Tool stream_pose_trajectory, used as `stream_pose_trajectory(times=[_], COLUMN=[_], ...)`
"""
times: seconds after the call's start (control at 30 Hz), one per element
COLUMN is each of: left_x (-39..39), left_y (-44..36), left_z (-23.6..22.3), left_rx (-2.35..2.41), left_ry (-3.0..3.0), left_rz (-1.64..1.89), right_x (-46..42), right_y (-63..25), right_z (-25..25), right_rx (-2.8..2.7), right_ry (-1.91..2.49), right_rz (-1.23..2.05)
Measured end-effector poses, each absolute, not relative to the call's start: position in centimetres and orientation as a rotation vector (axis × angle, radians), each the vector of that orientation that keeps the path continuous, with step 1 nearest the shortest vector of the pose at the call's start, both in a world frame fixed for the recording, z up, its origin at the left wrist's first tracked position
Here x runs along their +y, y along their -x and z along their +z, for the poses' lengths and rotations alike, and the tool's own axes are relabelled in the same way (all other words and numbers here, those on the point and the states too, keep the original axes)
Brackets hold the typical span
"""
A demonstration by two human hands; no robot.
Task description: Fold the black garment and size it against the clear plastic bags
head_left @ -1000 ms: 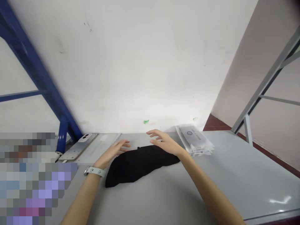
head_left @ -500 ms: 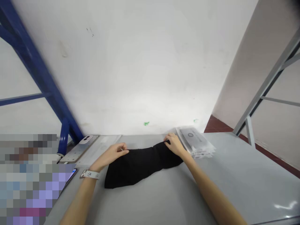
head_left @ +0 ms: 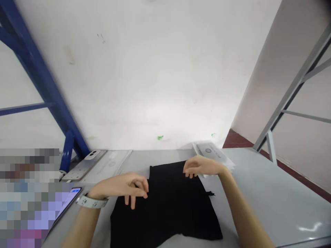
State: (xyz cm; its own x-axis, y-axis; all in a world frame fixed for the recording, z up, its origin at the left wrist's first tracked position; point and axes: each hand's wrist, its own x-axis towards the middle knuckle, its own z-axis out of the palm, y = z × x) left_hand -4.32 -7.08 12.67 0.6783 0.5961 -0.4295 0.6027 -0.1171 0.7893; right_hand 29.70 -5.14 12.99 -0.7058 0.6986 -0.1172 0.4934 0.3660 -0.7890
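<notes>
Grip unclear: left hand [head_left: 120,186] and right hand [head_left: 203,166] curl over a black cloth [head_left: 165,213], the right beside plastic packets [head_left: 212,152].

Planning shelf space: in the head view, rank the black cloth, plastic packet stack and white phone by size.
1. Black cloth
2. Plastic packet stack and white phone look alike; the right hand hides part of the stack, so they stay unranked.

Matt black cloth [head_left: 165,213] lies on a smooth grey tabletop [head_left: 269,203], beside glossy plastic packets [head_left: 210,152].
</notes>
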Motion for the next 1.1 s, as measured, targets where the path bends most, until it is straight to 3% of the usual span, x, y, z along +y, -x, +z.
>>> stream_pose_trajectory(times=[0.13, 0.43, 0.67, 1.1], left_x=[-6.6, -4.8, -3.9, -3.4], left_y=[3.7, 2.3, 2.8, 3.1], left_z=[11.3, 6.5, 5.9, 5.5], left_rx=[1.165, 1.578, 1.573, 1.578], left_ry=[-1.985, -2.282, -2.254, -2.269], left_rz=[-0.032, -0.006, -0.196, -0.091], right_x=[-5.1, -4.3, -2.8, -2.4], right_y=[-26.2, -22.7, -23.5, -24.0], right_z=[9.9, 3.1, 1.1, 1.6], right_rx=[-2.645, -2.484, -2.468, -2.400], right_ry=[1.417, 1.764, 1.685, 1.587], right_rz=[0.890, 0.376, 0.361, 0.347])
